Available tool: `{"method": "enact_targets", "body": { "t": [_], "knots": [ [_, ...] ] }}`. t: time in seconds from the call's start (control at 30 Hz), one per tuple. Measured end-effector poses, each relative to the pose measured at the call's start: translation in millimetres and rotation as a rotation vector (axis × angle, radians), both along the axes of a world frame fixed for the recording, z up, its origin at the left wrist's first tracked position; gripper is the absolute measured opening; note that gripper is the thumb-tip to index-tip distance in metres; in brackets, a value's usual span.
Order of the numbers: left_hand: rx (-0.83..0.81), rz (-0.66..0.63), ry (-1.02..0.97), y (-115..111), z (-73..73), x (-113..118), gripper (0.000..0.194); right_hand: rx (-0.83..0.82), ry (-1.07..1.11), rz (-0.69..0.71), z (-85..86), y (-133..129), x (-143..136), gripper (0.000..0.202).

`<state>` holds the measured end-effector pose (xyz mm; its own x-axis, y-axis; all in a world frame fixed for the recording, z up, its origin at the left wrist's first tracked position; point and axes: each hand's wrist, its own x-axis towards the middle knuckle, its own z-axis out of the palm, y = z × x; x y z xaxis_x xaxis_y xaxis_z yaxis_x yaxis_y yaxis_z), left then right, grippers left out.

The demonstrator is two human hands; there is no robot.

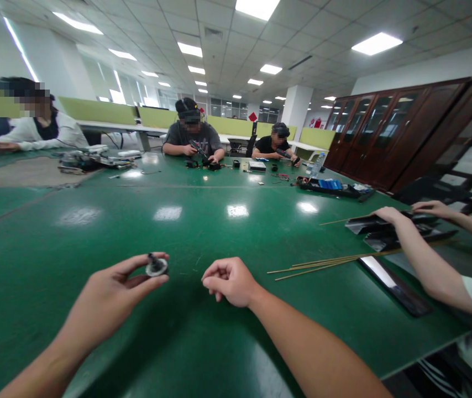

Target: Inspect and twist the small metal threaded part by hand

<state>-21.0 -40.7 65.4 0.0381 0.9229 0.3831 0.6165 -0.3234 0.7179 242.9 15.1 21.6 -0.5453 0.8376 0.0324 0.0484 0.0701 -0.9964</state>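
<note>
Between the thumb and fingers of my left hand (115,287) is a small round part (157,267) with a pale disc and a dark stem pointing upward. It is held above the green table (203,342); its exact kind does not show. To the right of it, apart from the part, is my right hand (231,283). Its fingers are curled in and the thumb presses against them. Whatever those fingertips may hold is hidden or too small to make out.
Thin brass-coloured rods (314,266) lie at the right, beside a dark flat strip (396,287). A co-worker's hands (387,214) rest on black channel-shaped pieces (385,235). Farther back are a black tray (331,188), a bottle (318,165), a pile of parts (90,159) and several seated people.
</note>
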Motion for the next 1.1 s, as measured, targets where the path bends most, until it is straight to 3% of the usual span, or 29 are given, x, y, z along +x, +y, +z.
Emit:
{"method": "enact_targets", "body": {
  "t": [0.13,0.27,0.4,0.57,1.1],
  "knots": [
    [-0.04,-0.234,0.208,-2,-13.5,45,0.048,0.115,0.178,-0.269,1.4,7,4,0.012],
    [0.052,-0.278,0.312,-13,-25.0,47,0.05,0.295,0.167,-0.352,9.5,-1,5,0.023],
    [0.089,-0.162,0.261,-15,-45.2,27,0.046,0.489,-0.086,-0.21,18.6,-15,4,0.031],
    [0.079,-0.194,0.203,-10,-52.4,18,0.035,0.708,-0.285,-0.062,20.2,-21,2,0.034],
    [0.132,-0.278,0.22,-15,-52.0,26,0.035,0.759,-0.41,-0.004,17.4,-24,-1,0.024]
  ]
}}
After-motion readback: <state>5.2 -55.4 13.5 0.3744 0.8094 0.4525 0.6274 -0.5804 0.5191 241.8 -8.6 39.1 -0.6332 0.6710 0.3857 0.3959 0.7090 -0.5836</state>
